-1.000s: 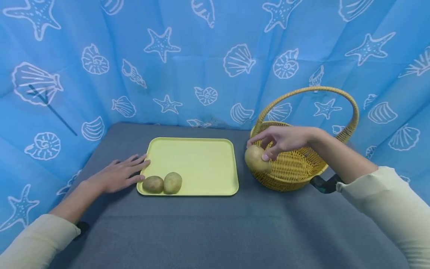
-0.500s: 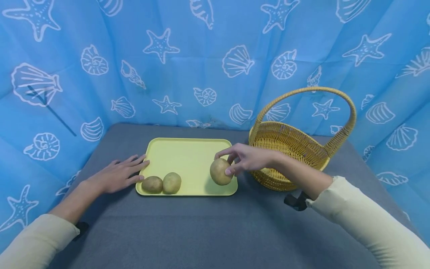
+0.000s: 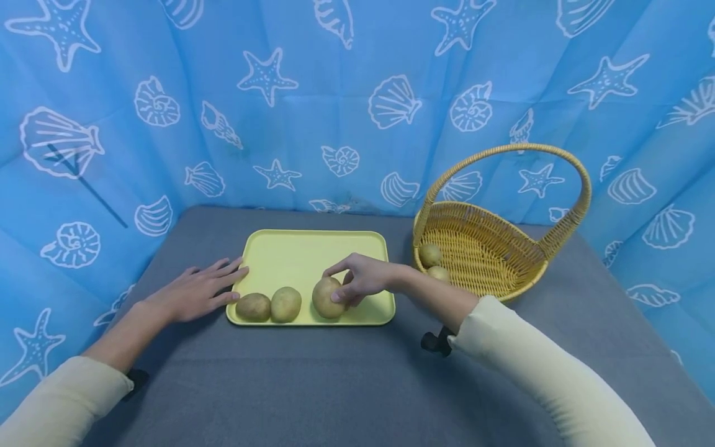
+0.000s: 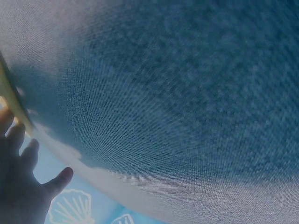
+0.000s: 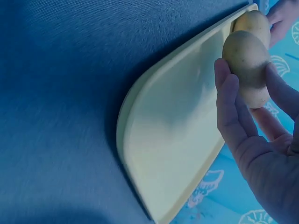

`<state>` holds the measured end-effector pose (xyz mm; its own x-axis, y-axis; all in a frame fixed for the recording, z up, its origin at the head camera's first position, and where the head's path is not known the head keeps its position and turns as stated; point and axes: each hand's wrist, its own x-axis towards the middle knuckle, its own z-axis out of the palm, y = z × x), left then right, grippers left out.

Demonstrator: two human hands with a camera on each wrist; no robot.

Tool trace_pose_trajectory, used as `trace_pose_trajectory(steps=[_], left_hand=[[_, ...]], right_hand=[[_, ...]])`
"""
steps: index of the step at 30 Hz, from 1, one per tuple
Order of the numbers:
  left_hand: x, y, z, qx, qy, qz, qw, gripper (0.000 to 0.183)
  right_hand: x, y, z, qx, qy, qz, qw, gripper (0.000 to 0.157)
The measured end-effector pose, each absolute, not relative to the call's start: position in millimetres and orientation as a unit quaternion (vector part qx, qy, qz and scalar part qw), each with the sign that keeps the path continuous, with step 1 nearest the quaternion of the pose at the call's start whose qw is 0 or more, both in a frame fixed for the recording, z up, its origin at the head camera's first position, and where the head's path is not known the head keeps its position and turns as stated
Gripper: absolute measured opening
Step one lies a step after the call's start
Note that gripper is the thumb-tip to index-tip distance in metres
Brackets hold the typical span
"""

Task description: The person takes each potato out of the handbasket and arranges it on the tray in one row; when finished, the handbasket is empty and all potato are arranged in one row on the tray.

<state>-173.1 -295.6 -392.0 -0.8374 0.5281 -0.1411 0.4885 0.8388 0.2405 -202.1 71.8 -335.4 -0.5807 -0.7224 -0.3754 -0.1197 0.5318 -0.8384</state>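
Note:
My right hand (image 3: pixel 363 279) grips a potato (image 3: pixel 326 298) between thumb and fingers, close over the front of the yellow tray (image 3: pixel 313 248). Two more potatoes lie side by side in the tray's front left corner: a browner one (image 3: pixel 254 307) and a paler one (image 3: pixel 286 304). In the right wrist view the held potato (image 5: pixel 245 65) overlaps another potato (image 5: pixel 254 23) behind it. My left hand (image 3: pixel 203 288) lies with fingers spread, its fingertips on the tray's left edge. The left wrist view shows that hand (image 4: pixel 23 172) at the lower left.
A yellow wicker basket (image 3: pixel 480 236) with a tall arched handle stands right of the tray. Inside it, a potato (image 3: pixel 430 254) and another potato (image 3: pixel 439 273) show at the left; my right forearm hides part of the rim. Behind the grey table (image 3: pixel 279 385) hangs a blue shell-print curtain (image 3: pixel 329 112).
My right hand has carried the potato left from over the basket to the tray and lowered it beside the other two. My left hand has stayed in place.

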Motion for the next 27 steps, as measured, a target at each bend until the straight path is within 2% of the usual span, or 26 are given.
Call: trace_pose_trajectory(steps=[6,15,21,27], left_hand=[[-172,-296,-392,0.268,0.953,0.097,0.1,0.067],[-171,-298,-390,0.268,0.954,0.098,0.098,0.067],[-172,-298,-388,0.266,0.954,0.096,0.099,0.067],[-172,-296,-392,0.265,0.954,0.098,0.1,0.069]], right_hand=[[-204,56,-344,-0.251,0.784,-0.428,0.375,0.045],[-207,51,-346,-0.238,0.793,-0.405,0.387,0.043],[-212,51,-347,-0.3,0.833,-0.331,0.327,0.04],[-218,63,-337,-0.352,0.84,-0.259,0.321,0.04]])
